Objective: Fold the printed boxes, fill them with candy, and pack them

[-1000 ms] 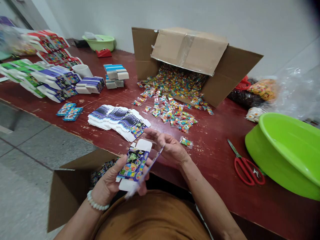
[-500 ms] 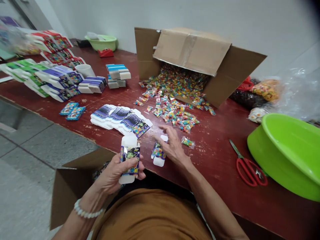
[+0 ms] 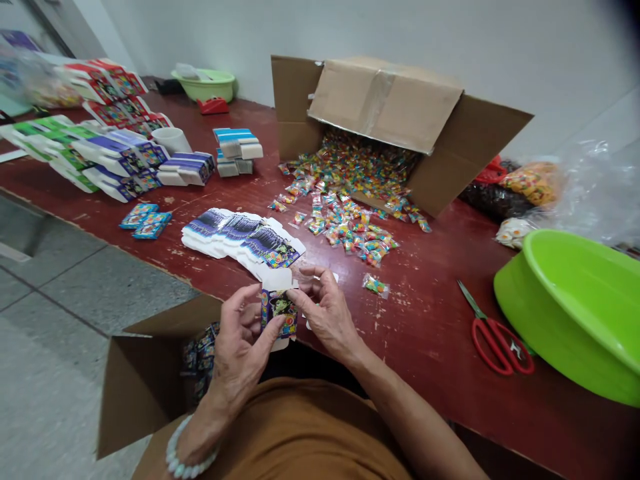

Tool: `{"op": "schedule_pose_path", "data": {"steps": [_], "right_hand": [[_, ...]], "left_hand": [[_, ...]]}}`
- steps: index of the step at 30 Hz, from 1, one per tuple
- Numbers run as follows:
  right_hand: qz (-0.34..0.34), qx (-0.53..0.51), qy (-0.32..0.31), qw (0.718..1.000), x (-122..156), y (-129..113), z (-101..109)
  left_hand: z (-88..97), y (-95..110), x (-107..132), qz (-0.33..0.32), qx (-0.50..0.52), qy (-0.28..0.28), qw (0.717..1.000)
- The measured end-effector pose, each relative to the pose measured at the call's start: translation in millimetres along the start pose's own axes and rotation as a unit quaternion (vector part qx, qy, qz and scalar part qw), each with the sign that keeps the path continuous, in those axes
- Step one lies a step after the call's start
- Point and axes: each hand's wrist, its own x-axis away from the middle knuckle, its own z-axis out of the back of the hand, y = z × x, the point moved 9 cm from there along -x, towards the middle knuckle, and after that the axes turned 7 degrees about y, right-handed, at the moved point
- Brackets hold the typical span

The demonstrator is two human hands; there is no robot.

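My left hand [image 3: 245, 340] and my right hand [image 3: 323, 310] both grip one small printed carton [image 3: 279, 312] with a cartoon figure, held upright over the table's near edge with its white top flap up. My right fingers pinch the carton's upper right corner. A fanned stack of flat cartons [image 3: 243, 241] of the same print lies just beyond on the red table [image 3: 435, 320]. A single candy packet [image 3: 375, 286] lies to the right of my right hand. Loose candy packets [image 3: 350, 227] spill from a tipped cardboard box [image 3: 400, 120].
An open cardboard box [image 3: 145, 373] stands on the floor at my left knee. Red scissors [image 3: 495, 340] and a green basin [image 3: 575, 307] lie at the right. Piles of folded cartons [image 3: 100, 160], a white cup [image 3: 170, 140] and a green bowl [image 3: 205, 83] fill the far left.
My right hand put a second flat carton down on the table, then came back to the carton in my left hand. Both hands now hold it upright.
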Motion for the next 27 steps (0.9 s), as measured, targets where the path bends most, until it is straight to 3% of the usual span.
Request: {"op": "schedule_pose_path", "data": {"steps": [3,8,12,15,17,20,24,27], "right_hand": [[-0.002,-0.055,-0.006,0.998,2.0,2.9,-4.7],[-0.081,-0.063,-0.055,0.993,-0.2,16.3,-8.7],[-0.12,-0.067,-0.086,0.987,-6.2,22.0,-8.2],[-0.085,-0.066,-0.103,0.989,-9.7,17.0,-8.9],[-0.035,-0.023,-0.114,0.993,-9.2,11.0,-9.9],[0.025,0.011,-0.096,0.995,-5.9,3.1,-7.4],[0.085,0.049,-0.076,0.992,0.1,-8.2,-6.1],[0.099,0.112,-0.094,0.984,2.1,-11.2,-10.2]], "left_hand": [[-1.2,-1.0,1.0,0.003,0.0,-0.02,1.0],[-7.6,-11.6,-4.2,0.096,0.042,-0.086,0.991],[-7.2,-9.9,-9.4,0.078,0.012,-0.084,0.993],[-7.1,-8.7,-11.3,0.047,0.006,-0.07,0.996],[-6.0,-12.5,-11.1,0.06,0.03,-0.055,0.996],[-5.7,-22.7,-7.2,0.135,0.1,-0.04,0.985],[-28.4,-39.9,15.0,0.307,0.153,-0.149,0.928],[-29.4,-49.4,21.5,0.359,0.151,-0.143,0.91]]}}
